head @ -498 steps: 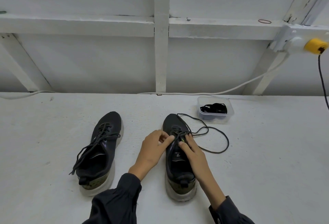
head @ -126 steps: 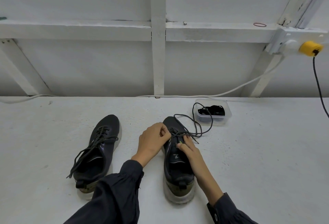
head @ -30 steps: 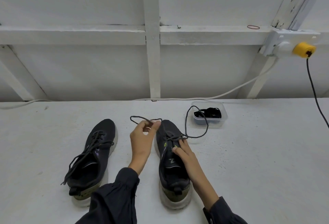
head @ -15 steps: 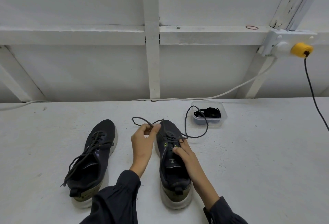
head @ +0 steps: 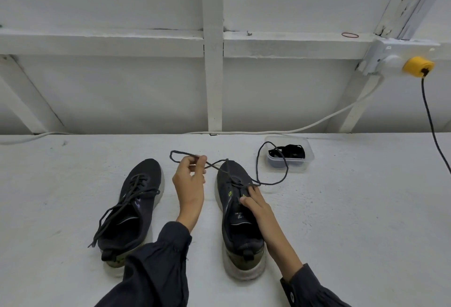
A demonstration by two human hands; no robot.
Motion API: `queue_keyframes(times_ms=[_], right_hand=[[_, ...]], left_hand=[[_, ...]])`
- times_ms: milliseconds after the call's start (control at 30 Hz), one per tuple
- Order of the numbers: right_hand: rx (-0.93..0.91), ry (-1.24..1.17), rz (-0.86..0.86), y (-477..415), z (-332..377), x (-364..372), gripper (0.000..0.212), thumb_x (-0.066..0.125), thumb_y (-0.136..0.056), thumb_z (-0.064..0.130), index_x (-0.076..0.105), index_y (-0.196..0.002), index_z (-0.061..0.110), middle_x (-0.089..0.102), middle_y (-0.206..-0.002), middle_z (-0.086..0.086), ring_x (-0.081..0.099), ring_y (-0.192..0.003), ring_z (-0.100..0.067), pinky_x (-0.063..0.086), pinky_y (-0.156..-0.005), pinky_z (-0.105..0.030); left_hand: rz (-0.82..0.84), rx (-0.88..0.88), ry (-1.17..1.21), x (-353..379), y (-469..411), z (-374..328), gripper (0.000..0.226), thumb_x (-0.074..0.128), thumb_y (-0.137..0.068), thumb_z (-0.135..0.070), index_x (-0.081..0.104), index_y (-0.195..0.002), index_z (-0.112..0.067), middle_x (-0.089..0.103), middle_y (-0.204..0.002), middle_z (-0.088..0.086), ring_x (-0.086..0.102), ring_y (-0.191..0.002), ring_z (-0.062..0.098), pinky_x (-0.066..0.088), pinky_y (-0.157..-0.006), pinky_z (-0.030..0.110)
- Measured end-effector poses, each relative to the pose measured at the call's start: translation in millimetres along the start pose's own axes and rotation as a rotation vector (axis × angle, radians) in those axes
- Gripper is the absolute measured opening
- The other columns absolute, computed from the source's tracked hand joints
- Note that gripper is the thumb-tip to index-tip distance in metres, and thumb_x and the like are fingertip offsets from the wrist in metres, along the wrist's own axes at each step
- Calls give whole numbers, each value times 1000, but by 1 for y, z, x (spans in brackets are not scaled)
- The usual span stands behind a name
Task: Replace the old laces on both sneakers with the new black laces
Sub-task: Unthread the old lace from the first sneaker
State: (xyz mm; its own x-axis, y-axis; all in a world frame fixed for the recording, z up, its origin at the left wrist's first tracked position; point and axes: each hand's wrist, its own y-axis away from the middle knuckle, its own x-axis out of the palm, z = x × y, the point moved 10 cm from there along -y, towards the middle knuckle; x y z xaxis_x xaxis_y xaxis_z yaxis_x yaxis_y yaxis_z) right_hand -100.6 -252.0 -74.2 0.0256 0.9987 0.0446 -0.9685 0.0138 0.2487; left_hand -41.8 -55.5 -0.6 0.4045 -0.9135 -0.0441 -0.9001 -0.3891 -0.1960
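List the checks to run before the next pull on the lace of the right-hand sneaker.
1. Left hand pinches old lace: ok.
2. Right hand rests on right-hand sneaker: ok.
3. Lace out of all eyelets: not ok, toe rows remain threaded.
4. Lace kept off container: not ok, a loop crosses its front.
5. New black laces ready in container: ok.
6. Other sneaker unlaced: not ok.

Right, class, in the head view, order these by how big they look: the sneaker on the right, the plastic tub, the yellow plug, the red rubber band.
1. sneaker
2. plastic tub
3. yellow plug
4. red rubber band
The sneaker lies nearest the camera, so true sizes may differ.
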Motion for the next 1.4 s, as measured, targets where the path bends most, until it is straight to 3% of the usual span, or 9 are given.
queue_keyframes(times_ms=[133, 300, 433, 567, 700, 867, 1100, 1233, 1400], right_hand=[[-17, 54, -34, 1, 2, -3, 71, 66, -86, 40, 40, -149, 22, 27, -155, 16, 28, -138, 1, 25, -103, -19], [-106, 180, -183, -1, 16, -22, 30, 61, -95, 32, 65, -124, 25, 54, -134, 7, 50, -123, -8, 33, -95, -17], [-197, 362, -252, -9, 36, -32, 16, 68, -91, 25, 68, -93, 41, 62, -107, 1, 58, -96, -9, 42, -81, -18], [-245, 659, -305, -20, 52, -32, 13, 71, -87, 28, 69, -79, 39, 65, -95, 8, 59, -89, -11, 46, -72, -30], [-262, 927, -264, -31, 64, -20, 10, 63, -88, 27, 72, -90, 24, 64, -95, 10, 57, -92, -9, 42, -68, -28], [-327, 1138, -247, -40, 73, -8, 15, 51, -92, 28, 60, -92, 16, 65, -82, 2, 58, -76, -21, 36, -59, -32], [-378, 1084, -253, -43, 73, -9, 19, 46, -101, 33, 56, -102, 17, 68, -83, 2, 58, -71, -22, 38, -60, -33], [-274, 693, -169, -48, 55, -32, 10, 70, -86, 31, 71, -82, 23, 69, -80, 10, 64, -78, -7, 53, -73, -33], [-264, 742, -155, -50, 54, -30, 9, 69, -86, 28, 67, -77, 27, 66, -78, 13, 61, -77, -5, 47, -68, -28]], left_hand=[[-8, -110, 27, -2, 8, 21, 22, 66, -92, -28, 60, -83, -9, 60, -70, 3, 52, -58, 16, 45, -53, 20], [56, -506, 130, 7, 36, 61, 54, 52, -95, -51, 56, -66, -6, 58, -62, 6, 48, -47, 15, 44, -50, 28], [165, -382, 106, 24, 57, 51, 37, 54, -94, -48, 67, -94, -14, 70, -95, 2, 65, -86, 17, 54, -76, 29], [392, -240, 1, 50, 78, 39, 58, 67, -84, -48, 51, -135, -27, 47, -143, -12, 43, -134, 6, 37, -110, 23], [530, -211, -90, 64, 86, 36, 72, 62, -95, -21, 20, -153, -19, 16, -159, -12, 12, -148, 5, 21, -90, -10], [560, -194, -112, 65, 84, 39, 72, 60, -96, -24, 18, -154, -22, 12, -161, -11, 8, -149, 5, 15, -119, 19], [548, -182, -113, 64, 83, 38, 73, 61, -95, -27, 19, -154, -22, 13, -159, -15, 9, -149, 3, 13, -122, 27], [537, -197, -105, 63, 84, 40, 72, 61, -95, -28, 21, -154, -24, 15, -155, -21, 11, -148, 1, 15, -118, 20], [542, -180, -148, 61, 83, 39, 67, 56, -98, -25, 19, -153, -25, 13, -152, -23, 10, -148, 3, 13, -120, 22]])
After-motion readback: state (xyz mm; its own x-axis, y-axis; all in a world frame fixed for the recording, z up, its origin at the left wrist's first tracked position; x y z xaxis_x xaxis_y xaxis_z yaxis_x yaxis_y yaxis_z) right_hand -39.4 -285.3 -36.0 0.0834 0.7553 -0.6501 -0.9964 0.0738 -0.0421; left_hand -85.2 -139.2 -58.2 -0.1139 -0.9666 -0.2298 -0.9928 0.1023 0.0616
